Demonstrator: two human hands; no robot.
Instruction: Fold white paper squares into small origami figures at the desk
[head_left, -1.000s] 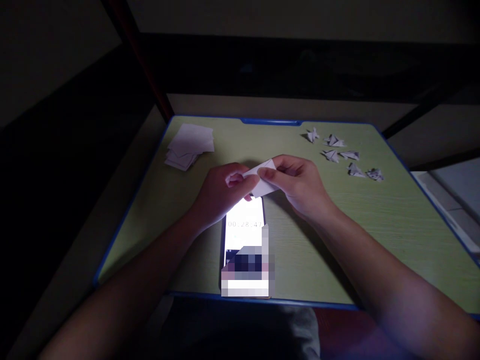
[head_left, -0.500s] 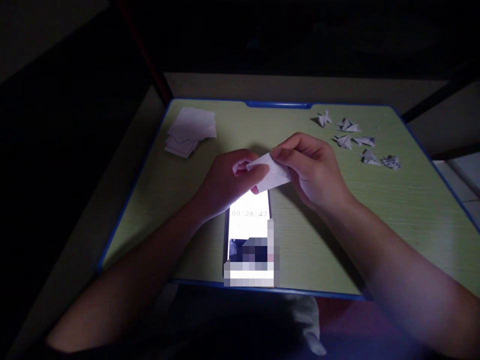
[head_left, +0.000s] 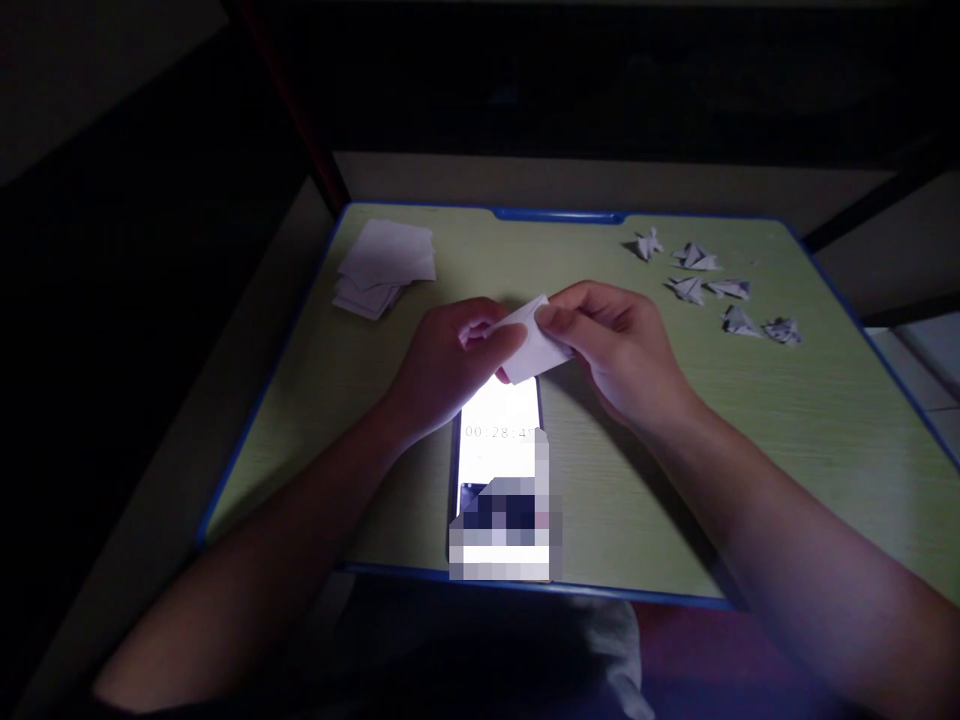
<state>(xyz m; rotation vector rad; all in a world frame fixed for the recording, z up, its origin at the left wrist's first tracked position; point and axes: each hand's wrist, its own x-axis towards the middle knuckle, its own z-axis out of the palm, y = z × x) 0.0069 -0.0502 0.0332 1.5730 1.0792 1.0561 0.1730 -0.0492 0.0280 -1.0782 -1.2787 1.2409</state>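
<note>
A small folded piece of white paper [head_left: 534, 350] is held between both hands above the middle of the table. My left hand [head_left: 457, 355] is closed on its left side, with the thumb lying across the paper's face. On the upper right edge, my right hand [head_left: 619, 345] pinches the paper between thumb and fingers. Just below the hands lies a lit phone [head_left: 499, 450] showing a timer; its lower part is pixelated. The left fingertips behind the paper are mostly hidden.
A stack of white paper sheets [head_left: 386, 260] lies at the back left of the light green, blue-edged table [head_left: 750, 430]. Several small folded paper figures [head_left: 694, 257] sit at the back right. White boxes or boards [head_left: 915, 360] stand beyond the right edge. The surroundings are dark.
The view has tilted down and shifted since the first frame. My right thumb moved to the paper's upper corner, then slid slightly back down over it. Both hands keep hold of the paper.
</note>
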